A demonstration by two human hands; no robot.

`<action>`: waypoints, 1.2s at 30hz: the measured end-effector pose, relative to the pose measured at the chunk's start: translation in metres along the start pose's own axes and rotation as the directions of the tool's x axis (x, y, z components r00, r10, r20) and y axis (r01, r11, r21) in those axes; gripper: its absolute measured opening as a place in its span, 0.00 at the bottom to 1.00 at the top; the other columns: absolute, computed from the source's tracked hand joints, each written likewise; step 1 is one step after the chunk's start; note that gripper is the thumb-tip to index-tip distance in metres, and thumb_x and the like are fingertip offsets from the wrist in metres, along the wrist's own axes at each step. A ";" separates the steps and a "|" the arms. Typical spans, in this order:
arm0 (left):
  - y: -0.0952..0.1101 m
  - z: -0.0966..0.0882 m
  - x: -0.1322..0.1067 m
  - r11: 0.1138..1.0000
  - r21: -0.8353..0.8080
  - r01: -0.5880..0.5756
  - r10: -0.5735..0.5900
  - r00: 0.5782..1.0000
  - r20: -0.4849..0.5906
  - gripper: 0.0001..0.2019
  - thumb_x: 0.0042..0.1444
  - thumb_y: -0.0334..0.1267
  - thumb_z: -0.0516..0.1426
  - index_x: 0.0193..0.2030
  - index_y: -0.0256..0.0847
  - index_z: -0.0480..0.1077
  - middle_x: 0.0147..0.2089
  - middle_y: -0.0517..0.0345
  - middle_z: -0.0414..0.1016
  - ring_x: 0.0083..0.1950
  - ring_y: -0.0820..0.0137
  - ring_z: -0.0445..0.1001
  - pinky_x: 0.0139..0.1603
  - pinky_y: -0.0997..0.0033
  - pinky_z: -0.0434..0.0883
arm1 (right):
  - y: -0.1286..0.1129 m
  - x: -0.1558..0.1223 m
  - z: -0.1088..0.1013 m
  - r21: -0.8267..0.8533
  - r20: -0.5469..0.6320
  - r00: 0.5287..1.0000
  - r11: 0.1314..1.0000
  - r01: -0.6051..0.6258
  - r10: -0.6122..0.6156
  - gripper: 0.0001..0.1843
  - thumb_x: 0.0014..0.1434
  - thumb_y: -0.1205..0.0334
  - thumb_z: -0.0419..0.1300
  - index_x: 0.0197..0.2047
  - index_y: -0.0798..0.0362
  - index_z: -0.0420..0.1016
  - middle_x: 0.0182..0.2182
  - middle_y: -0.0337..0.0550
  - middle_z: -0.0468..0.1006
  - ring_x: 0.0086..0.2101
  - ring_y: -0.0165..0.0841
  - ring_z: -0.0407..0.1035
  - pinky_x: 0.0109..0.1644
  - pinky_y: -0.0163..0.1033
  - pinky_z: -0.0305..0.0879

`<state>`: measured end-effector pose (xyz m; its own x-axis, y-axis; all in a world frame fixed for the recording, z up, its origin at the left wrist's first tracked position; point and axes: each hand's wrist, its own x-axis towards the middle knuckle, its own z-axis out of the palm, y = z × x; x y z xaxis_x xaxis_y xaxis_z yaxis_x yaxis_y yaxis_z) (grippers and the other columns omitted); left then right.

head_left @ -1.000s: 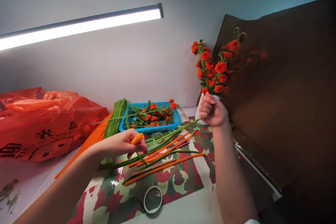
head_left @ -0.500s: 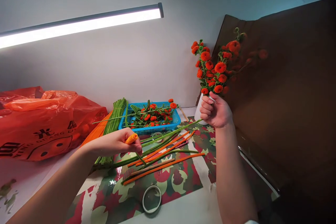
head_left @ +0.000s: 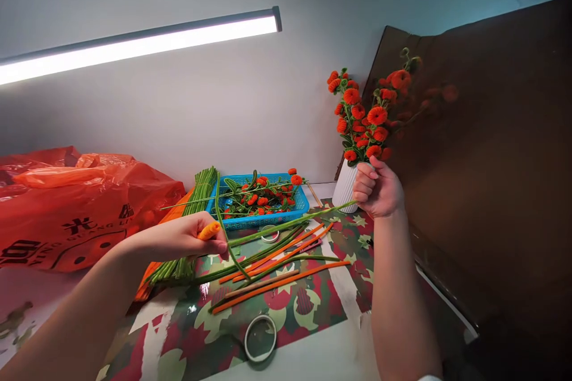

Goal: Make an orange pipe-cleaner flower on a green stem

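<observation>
The two hands have moved farther apart since half a second ago, and more of the white vase (head_left: 344, 189) shows now. Nearest is a round ring (head_left: 257, 360) on the patterned mat (head_left: 223, 354). Just past it lie an orange stick (head_left: 281, 287), a brown stick (head_left: 261, 284) and more green and orange ones. Above them, the left hand (head_left: 190, 238) is curled up, holding a little orange roll (head_left: 209, 230) that pokes out the top. The right hand (head_left: 379, 189) is curled too, pinching one end of a long green stem (head_left: 290, 222). The stem slants down over the mat to the left fingers; it looks like they hold it, but their tips are partly hidden. Farther back sits a blue basket (head_left: 263, 222) with red-orange flowers inside. The vase stands upright behind the right hand, full of red-orange flowers (head_left: 378, 116).
</observation>
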<state>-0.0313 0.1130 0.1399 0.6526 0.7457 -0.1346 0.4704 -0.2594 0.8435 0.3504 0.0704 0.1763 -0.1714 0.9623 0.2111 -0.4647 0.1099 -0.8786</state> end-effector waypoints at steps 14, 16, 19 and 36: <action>-0.004 -0.012 -0.006 0.998 -0.043 0.050 -0.053 0.997 -0.061 0.07 0.47 0.35 0.64 0.22 0.35 0.76 0.18 0.61 0.64 0.20 0.79 0.57 0.18 0.83 0.55 | 0.025 0.011 0.016 -0.775 -0.332 0.805 0.629 0.064 -0.491 0.23 0.50 0.47 0.64 0.17 0.53 0.62 0.14 0.30 0.52 0.17 0.22 0.46 0.20 0.33 0.42; -0.004 -0.015 -0.004 0.996 -0.089 -0.002 -0.010 0.990 -0.141 0.07 0.49 0.34 0.63 0.23 0.34 0.77 0.16 0.65 0.56 0.19 0.80 0.53 0.17 0.84 0.52 | 0.022 0.011 0.011 -0.703 -0.361 0.808 0.705 0.093 -0.466 0.22 0.50 0.46 0.63 0.18 0.52 0.62 0.14 0.28 0.50 0.17 0.22 0.43 0.20 0.33 0.40; -0.002 -0.013 0.002 0.987 -0.137 -0.079 0.039 0.961 -0.273 0.09 0.53 0.35 0.60 0.25 0.33 0.78 0.16 0.66 0.49 0.19 0.81 0.49 0.16 0.84 0.49 | 0.019 0.009 0.019 -0.598 -0.335 0.869 0.795 0.102 -0.364 0.20 0.50 0.46 0.62 0.21 0.52 0.65 0.14 0.28 0.49 0.16 0.23 0.42 0.19 0.33 0.40; 0.012 0.029 0.019 0.809 -0.575 -0.123 -0.108 0.930 -0.351 0.21 0.50 0.54 0.60 0.23 0.36 0.70 0.13 0.66 0.53 0.13 0.80 0.50 0.12 0.82 0.49 | 0.116 0.002 0.146 -0.970 0.193 0.972 0.121 0.209 -0.137 0.14 0.67 0.60 0.46 0.47 0.50 0.72 0.31 0.43 0.79 0.29 0.34 0.70 0.31 0.35 0.52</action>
<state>0.0040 0.1061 0.1328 0.3478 0.9370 -0.0336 -0.0413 0.0512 0.9978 0.1698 0.0489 0.1376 -0.2703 0.8723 0.4075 0.7510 0.4559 -0.4776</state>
